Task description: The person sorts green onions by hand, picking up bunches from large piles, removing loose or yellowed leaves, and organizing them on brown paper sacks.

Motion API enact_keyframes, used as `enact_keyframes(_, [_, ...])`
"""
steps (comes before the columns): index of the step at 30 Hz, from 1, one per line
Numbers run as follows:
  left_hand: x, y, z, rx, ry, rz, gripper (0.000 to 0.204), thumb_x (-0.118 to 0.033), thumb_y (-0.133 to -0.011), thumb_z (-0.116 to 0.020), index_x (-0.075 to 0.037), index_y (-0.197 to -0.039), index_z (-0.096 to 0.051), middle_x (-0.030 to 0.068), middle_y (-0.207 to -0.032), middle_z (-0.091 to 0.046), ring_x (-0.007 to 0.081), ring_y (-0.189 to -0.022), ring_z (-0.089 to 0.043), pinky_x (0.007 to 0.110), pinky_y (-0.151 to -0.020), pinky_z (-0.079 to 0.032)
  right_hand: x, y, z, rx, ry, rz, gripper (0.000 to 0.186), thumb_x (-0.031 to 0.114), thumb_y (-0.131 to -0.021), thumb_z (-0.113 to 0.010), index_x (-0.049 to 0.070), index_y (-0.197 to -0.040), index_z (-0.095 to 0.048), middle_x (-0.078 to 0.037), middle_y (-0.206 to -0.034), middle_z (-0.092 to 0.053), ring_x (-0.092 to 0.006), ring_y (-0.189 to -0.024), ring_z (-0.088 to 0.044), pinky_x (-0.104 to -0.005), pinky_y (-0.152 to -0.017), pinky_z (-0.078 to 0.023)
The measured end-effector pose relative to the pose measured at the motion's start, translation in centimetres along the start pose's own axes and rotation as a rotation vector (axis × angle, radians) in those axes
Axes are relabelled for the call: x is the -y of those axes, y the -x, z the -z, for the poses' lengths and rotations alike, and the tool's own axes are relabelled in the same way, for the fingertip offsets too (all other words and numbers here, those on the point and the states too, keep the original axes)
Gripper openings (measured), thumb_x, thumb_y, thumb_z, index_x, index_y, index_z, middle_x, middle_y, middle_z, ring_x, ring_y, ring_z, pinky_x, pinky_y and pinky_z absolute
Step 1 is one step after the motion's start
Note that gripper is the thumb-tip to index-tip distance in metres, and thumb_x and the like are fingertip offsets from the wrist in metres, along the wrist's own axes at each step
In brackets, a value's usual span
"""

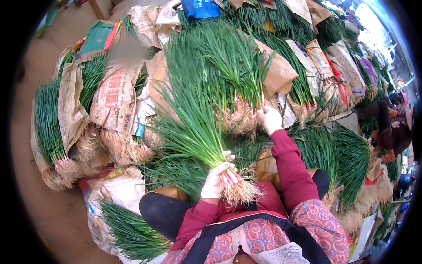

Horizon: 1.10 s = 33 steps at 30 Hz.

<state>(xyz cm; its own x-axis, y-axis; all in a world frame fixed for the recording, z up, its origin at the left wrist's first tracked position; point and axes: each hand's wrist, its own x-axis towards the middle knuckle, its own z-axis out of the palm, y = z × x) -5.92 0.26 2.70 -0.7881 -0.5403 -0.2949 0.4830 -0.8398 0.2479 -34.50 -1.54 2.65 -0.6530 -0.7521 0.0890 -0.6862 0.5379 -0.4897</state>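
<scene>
In a white glove, my left hand [215, 180] is wrapped round a bunch of spring onions [203, 141] just above its pale, reddish bulbs. Its long green leaves fan up and to the left, and the tangled roots hang over my lap. My right hand [269, 119], gloved too, reaches forward to the right edge of a large spring onion pile [215, 57]. Its fingers are pinched together at the bulb end of a spring onion there. Brown sacking [278, 66] lies under that pile's right side.
Sack-wrapped bundles [115, 99] lie at the left and the far right. Loose spring onions [332, 154] spread beside my right knee, and another bundle [132, 229] rests on a white sack [125, 189] at lower left. Another person [391, 123] sits at the right edge.
</scene>
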Motion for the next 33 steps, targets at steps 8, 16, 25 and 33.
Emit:
enact_keyframes(8, [0.3, -0.2, -1.1, 0.010, -0.022, 0.002, 0.032, -0.002, -0.078, -0.058, -0.004, -0.109, -0.049, 0.0180, -0.127, -0.047, 0.0280, -0.113, -0.051, 0.042, -0.089, -0.048, 5.9, 14.5, 3.6, 0.455, -0.642, -0.034, 0.018, 0.021, -0.089, -0.055, 0.005, -0.090, -0.064, -0.002, -0.069, -0.060, -0.0124, -0.061, -0.054, -0.0280, -0.061, -0.047])
enact_keyframes(16, [1.2, -0.3, 0.4, -0.083, -0.125, -0.003, 0.028, -0.002, -0.080, -0.055, -0.005, -0.107, -0.049, 0.0150, -0.107, -0.057, 0.0323, -0.095, -0.059, 0.045, -0.076, -0.053, 5.9, 11.7, -1.4, 0.574, -0.665, -0.088, 0.030, 0.031, -0.090, -0.053, 0.003, -0.089, -0.062, -0.004, -0.071, -0.062, -0.0122, -0.066, -0.057, -0.0293, -0.061, -0.047])
enact_keyframes(25, [0.4, 0.9, -0.5, -0.025, -0.167, 0.040, 0.024, -0.002, -0.079, -0.055, -0.004, -0.102, -0.049, 0.0123, -0.083, -0.061, 0.0293, -0.070, -0.064, 0.041, -0.066, -0.055, 8.0, 12.7, -1.3, 0.514, -0.652, 0.057, 0.021, 0.022, -0.088, -0.056, 0.004, -0.078, -0.058, -0.001, -0.062, -0.054, -0.0087, -0.050, -0.051, -0.0241, -0.042, -0.039])
enact_keyframes(33, [0.8, 0.7, 0.2, 0.045, 0.060, 0.038, 0.027, -0.002, -0.078, -0.057, -0.004, -0.104, -0.052, 0.0123, -0.097, -0.060, 0.0262, -0.081, -0.061, 0.042, -0.070, -0.055, -1.3, 16.9, -11.7, 0.850, -0.912, -0.338, 0.028, 0.028, -0.090, -0.052, 0.002, -0.092, -0.062, -0.002, -0.074, -0.059, -0.0106, -0.063, -0.054, -0.0233, -0.059, -0.044])
